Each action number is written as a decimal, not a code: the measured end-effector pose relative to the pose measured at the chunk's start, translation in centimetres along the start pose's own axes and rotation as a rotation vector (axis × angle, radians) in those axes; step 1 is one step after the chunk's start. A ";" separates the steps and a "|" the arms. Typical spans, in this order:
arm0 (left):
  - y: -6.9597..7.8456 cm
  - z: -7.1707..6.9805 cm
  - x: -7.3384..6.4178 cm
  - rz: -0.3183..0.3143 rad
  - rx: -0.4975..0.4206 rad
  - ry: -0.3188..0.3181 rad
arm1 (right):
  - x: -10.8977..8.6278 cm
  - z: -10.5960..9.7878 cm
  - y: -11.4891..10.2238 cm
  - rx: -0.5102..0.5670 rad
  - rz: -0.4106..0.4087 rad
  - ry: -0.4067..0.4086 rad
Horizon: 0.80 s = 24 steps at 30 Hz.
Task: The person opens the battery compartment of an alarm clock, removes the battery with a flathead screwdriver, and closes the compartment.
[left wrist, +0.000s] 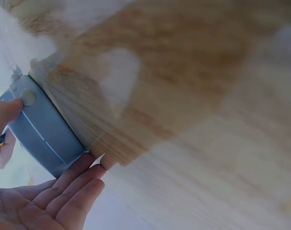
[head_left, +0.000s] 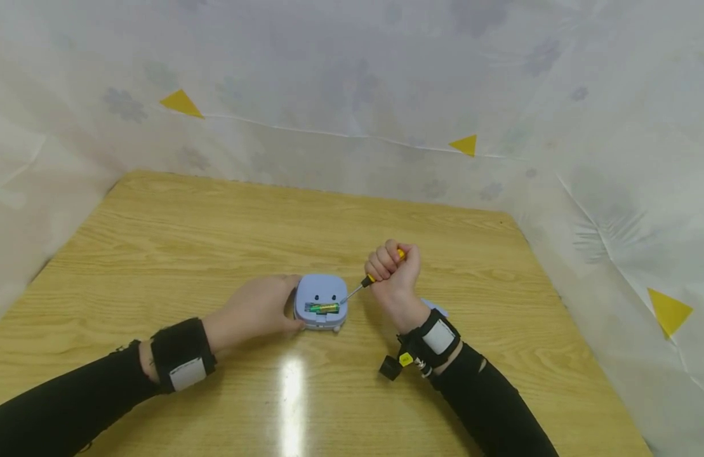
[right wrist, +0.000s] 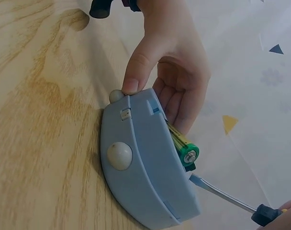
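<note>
My left hand (head_left: pixel 254 308) holds a light-blue plastic device (head_left: pixel 321 285) on the table, thumb on the near side and fingers round the far side. A green-and-yellow battery (head_left: pixel 324 308) lies in the slot on its upper face. In the right wrist view, one end of the battery (right wrist: pixel 184 146) stands up out of the slot. My right hand (head_left: pixel 394 273) grips a screwdriver (head_left: pixel 356 292) by its yellow-and-black handle. The flat tip of the screwdriver (right wrist: pixel 227 195) is at the device's edge, close to the raised battery end; whether it touches is unclear.
A light-blue piece (head_left: pixel 436 307) lies on the wooden table (head_left: pixel 260 228), partly hidden behind my right wrist. White patterned sheeting (head_left: pixel 329 82) with yellow triangles closes off the back and sides. A black wrist camera (head_left: pixel 390 367) hangs below my right wrist.
</note>
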<state>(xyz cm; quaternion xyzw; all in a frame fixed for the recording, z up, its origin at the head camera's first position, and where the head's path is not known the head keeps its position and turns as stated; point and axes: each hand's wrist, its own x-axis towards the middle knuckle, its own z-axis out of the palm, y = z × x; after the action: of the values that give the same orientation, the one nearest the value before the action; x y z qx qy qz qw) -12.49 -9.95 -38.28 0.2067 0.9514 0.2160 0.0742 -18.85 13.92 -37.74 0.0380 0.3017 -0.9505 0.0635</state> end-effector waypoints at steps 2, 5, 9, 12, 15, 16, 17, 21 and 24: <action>0.0 0.0 0.0 -0.002 -0.001 -0.002 | 0.0 0.0 -0.2 0.000 -0.008 -0.002; 0.1 -0.1 0.0 -0.001 0.001 -0.006 | 0.1 0.0 -0.4 0.003 -0.017 -0.006; 0.2 -0.1 -0.1 0.002 0.004 -0.008 | 0.2 -0.3 -1.0 0.002 -0.032 -0.017; 0.2 -0.1 -0.1 0.004 0.004 -0.005 | 0.3 -0.7 -1.5 0.004 -0.049 -0.032; 0.1 0.0 -0.1 0.006 0.000 -0.003 | 0.5 -1.1 -2.1 -0.009 -0.072 -0.041; 0.1 0.0 0.0 0.008 -0.001 -0.002 | 0.5 -1.3 -2.4 -0.008 -0.075 -0.043; 0.1 0.1 0.0 0.009 -0.003 -0.001 | 0.6 -1.4 -2.6 -0.007 -0.078 -0.045; 0.1 0.1 0.0 0.010 -0.006 0.001 | 0.7 -2.0 -3.6 -0.005 -0.084 -0.053; 0.1 0.1 0.0 0.010 -0.005 0.004 | 0.8 -2.5 -4.2 -0.009 -0.091 -0.048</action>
<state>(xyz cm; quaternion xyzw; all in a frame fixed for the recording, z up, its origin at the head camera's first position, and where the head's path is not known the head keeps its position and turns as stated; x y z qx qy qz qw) -12.46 -9.86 -38.31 0.2106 0.9500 0.2193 0.0717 -20.14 18.73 -37.47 0.0013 0.3058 -0.9517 0.0277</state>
